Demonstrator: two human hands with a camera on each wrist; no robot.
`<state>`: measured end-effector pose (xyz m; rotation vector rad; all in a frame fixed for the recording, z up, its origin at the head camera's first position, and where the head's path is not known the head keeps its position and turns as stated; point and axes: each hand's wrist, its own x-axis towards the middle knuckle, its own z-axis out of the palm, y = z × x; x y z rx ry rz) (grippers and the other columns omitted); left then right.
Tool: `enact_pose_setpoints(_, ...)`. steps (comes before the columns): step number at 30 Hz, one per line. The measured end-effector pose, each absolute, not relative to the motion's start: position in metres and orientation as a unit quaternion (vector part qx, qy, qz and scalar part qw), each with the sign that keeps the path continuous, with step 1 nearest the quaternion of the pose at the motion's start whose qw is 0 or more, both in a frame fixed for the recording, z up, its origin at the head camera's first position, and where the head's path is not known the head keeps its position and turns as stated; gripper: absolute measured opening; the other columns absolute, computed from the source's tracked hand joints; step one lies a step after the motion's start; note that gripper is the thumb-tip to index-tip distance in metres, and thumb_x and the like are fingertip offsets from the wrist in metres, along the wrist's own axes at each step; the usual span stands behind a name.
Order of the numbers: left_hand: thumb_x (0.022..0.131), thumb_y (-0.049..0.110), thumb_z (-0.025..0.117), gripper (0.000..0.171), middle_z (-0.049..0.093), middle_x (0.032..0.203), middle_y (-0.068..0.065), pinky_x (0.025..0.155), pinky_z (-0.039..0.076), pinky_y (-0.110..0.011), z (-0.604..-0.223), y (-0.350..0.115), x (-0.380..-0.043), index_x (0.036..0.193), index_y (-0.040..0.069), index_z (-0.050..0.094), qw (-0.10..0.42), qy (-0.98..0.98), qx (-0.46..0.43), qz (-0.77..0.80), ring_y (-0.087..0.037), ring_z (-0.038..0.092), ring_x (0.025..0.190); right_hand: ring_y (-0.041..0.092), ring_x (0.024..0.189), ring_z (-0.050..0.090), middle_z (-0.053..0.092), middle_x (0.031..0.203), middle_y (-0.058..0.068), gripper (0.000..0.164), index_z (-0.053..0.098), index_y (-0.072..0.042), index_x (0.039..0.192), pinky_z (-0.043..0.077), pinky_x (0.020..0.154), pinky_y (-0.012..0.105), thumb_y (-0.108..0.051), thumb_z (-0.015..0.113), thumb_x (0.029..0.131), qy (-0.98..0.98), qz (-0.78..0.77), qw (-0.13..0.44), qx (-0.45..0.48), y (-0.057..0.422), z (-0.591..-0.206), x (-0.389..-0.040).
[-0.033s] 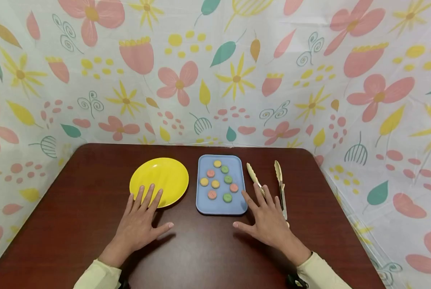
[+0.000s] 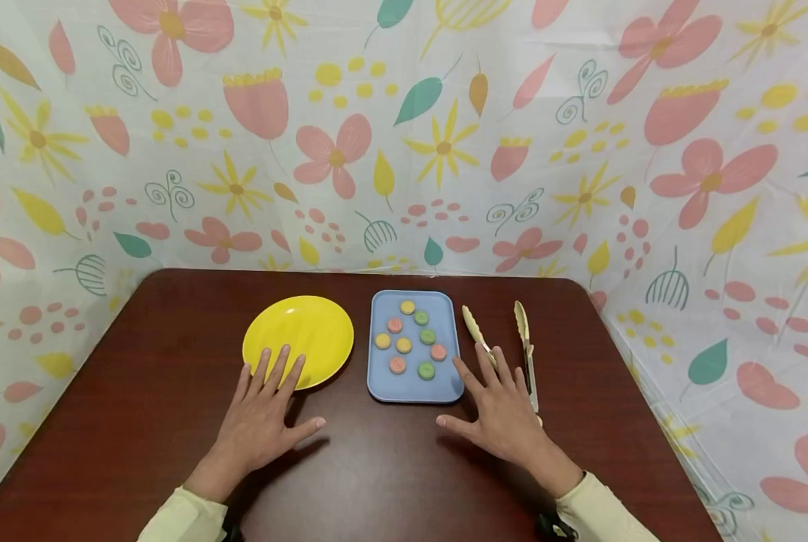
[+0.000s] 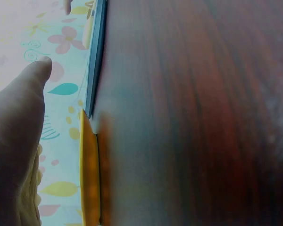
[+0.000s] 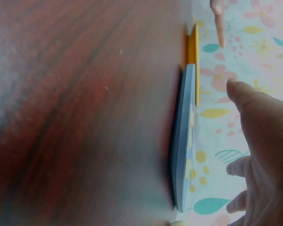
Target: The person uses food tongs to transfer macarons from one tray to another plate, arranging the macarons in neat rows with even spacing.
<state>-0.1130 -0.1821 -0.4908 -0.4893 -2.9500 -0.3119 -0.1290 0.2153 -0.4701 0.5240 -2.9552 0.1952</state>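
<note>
My left hand [image 2: 258, 425] is spread over the near edge of a round yellow plate [image 2: 302, 324], its fingertips overlapping the plate in the head view. My right hand [image 2: 505, 418] is spread beside the near right corner of a blue rectangular tray [image 2: 384, 388]. Small round yellow, pink and green pieces [image 2: 427, 337] lie scattered on the tray. Metal tongs [image 2: 522, 324] with cream-coloured tips lie spread apart to its right, partly hidden behind my right fingers. Neither hand holds anything. Both wrist views show the hands raised above the tabletop, with a thumb [image 3: 35, 77] extended.
The dark brown wooden table [image 2: 377, 482] has rounded far corners. A white cloth [image 2: 404, 188] printed with flowers and leaves hangs behind it and along both sides. Shadows of both hands fall on the wood.
</note>
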Motion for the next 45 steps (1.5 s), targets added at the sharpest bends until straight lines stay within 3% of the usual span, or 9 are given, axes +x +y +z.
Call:
enact_pose_setpoints(8, 0.087, 0.08, 0.055, 0.104, 0.016, 0.17, -0.013, 0.121, 0.009, -0.064, -0.489, -0.181, -0.112, 0.163, 0.015, 0.028, 0.073, -0.977, -0.166, -0.109, -0.042, 0.009, 0.156, 0.046, 0.154, 0.012, 0.019, 0.168, 0.021, 0.103, 0.037, -0.023, 0.161, 0.028, 0.109, 0.076, -0.088, 0.05, 0.082, -0.982, 0.057, 0.053, 0.174, 0.214, -0.47, -0.129)
enact_pose_setpoints(21, 0.088, 0.08, 0.054, 0.103, 0.009, 0.172, -0.008, 0.121, 0.01, -0.063, -0.484, -0.186, -0.113, 0.164, 0.016, 0.027, 0.091, -0.977, -0.167, -0.097, -0.035, 0.004, 0.158, 0.045, 0.155, 0.011, 0.017, 0.169, 0.019, 0.102, 0.036, -0.024, 0.161, 0.023, 0.112, 0.075, -0.086, 0.054, 0.082, -0.981, 0.069, 0.048, 0.174, 0.22, -0.467, -0.127)
enact_pose_setpoints(29, 0.088, 0.075, 0.059, 0.104, 0.013, 0.171, -0.015, 0.123, 0.012, -0.06, -0.474, -0.201, -0.118, 0.165, 0.015, 0.022, 0.109, -0.976, -0.147, -0.12, -0.04, 0.011, 0.156, 0.049, 0.154, 0.011, 0.015, 0.169, 0.022, 0.099, 0.035, -0.018, 0.161, 0.021, 0.113, 0.075, -0.078, 0.059, 0.086, -0.98, 0.114, 0.039, 0.157, 0.239, -0.451, -0.127)
enact_pose_setpoints(37, 0.089, 0.072, 0.061, 0.111, 0.004, 0.171, -0.017, 0.122, 0.013, -0.062, -0.476, -0.222, -0.125, 0.166, 0.013, 0.006, 0.079, -0.971, -0.104, -0.199, -0.042, 0.01, 0.156, 0.048, 0.154, 0.009, 0.013, 0.168, 0.025, 0.099, 0.034, -0.015, 0.161, 0.022, 0.111, 0.076, -0.075, 0.061, 0.087, -0.982, 0.137, 0.026, 0.13, 0.259, -0.446, -0.128)
enact_pose_setpoints(45, 0.087, 0.07, 0.067, 0.12, -0.007, 0.172, -0.012, 0.111, 0.027, -0.073, -0.484, -0.238, -0.13, 0.165, 0.012, -0.003, 0.04, -0.954, -0.055, -0.29, -0.049, 0.016, 0.152, 0.051, 0.153, 0.01, 0.011, 0.166, 0.03, 0.101, 0.031, -0.008, 0.161, 0.023, 0.115, 0.069, -0.072, 0.062, 0.089, -0.982, 0.153, 0.029, 0.11, 0.277, -0.45, -0.13)
